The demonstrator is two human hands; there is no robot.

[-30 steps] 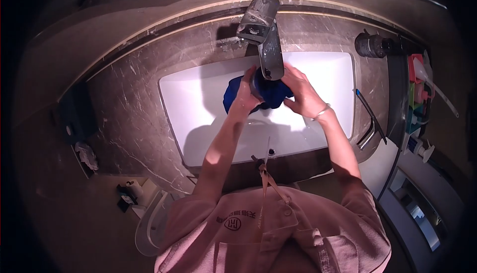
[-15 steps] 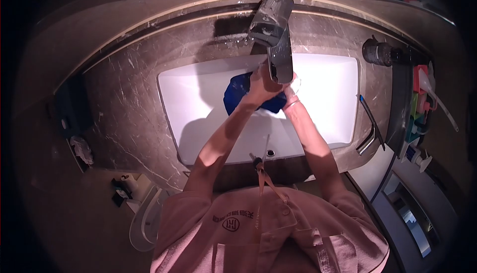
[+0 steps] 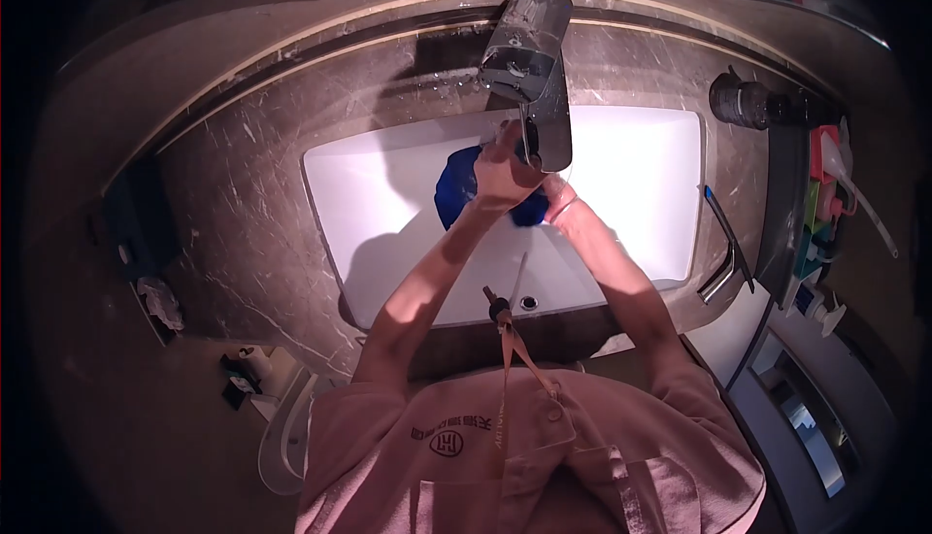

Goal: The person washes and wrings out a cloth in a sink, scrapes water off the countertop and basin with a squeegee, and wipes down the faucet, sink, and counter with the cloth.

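Observation:
A blue cloth point(image 3: 454, 189) is bunched up beneath the dark faucet point(image 3: 549, 116), above the floor of the white sink point(image 3: 408, 262). My left hand point(image 3: 505, 180) grips it from above, with some fingers hidden behind the faucet's spout. Close beside, my right hand point(image 3: 557, 198) is closed on the cloth's right side, its fingertips out of sight under the spout and the cloth. Both forearms reach in over the sink's near edge.
A squeegee point(image 3: 728, 238) lies on the counter right of the sink, with a dark bottle point(image 3: 740, 102) behind it. Cleaning tools and a white brush point(image 3: 854, 189) stand at far right. A crumpled white cloth point(image 3: 160, 303) is at left.
My hands have shifted slightly, and less of the blue cloth shows between them. The right hand has drawn a little closer to the left and down.

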